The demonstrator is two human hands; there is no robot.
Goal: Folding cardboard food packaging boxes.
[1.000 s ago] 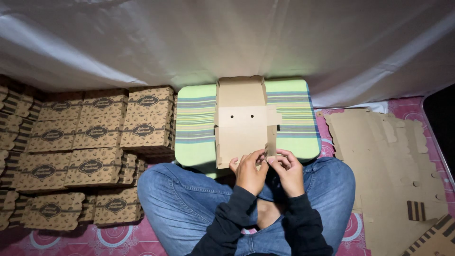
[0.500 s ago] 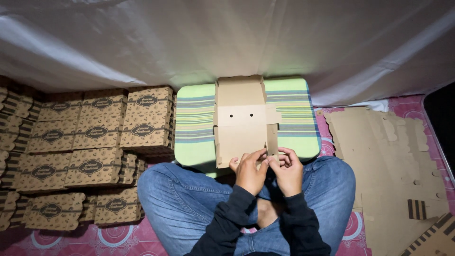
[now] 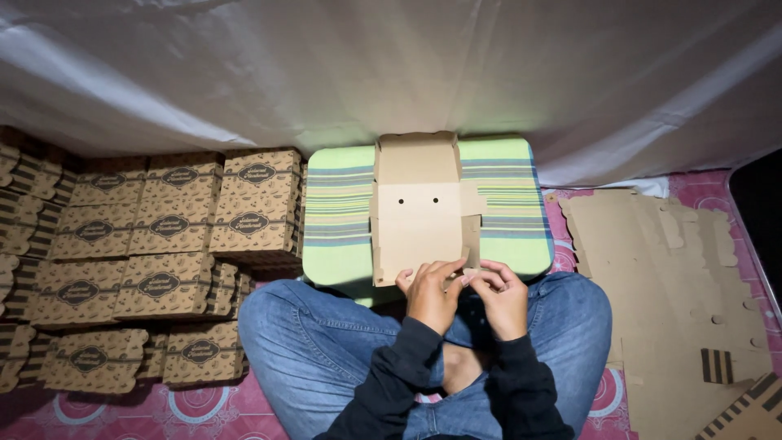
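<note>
A brown cardboard box blank (image 3: 419,213), partly folded, lies on a green striped cushion (image 3: 338,204) in front of my crossed legs in blue jeans. Two small holes show in its middle panel. My left hand (image 3: 430,293) pinches the blank's near edge, with the thumb on top of the cardboard. Close beside it, my right hand (image 3: 498,295) grips the near right corner, below the raised right side flap (image 3: 471,236). Both sleeves are dark.
Several folded brown printed boxes (image 3: 167,224) are stacked in rows at the left. Flat unfolded cardboard blanks (image 3: 668,285) lie in a pile at the right on a pink patterned mat (image 3: 204,403). A white sheet (image 3: 391,73) hangs behind the cushion.
Both hands stay at the blank's near right corner with only small finger shifts. The right side flap stands slightly more upright.
</note>
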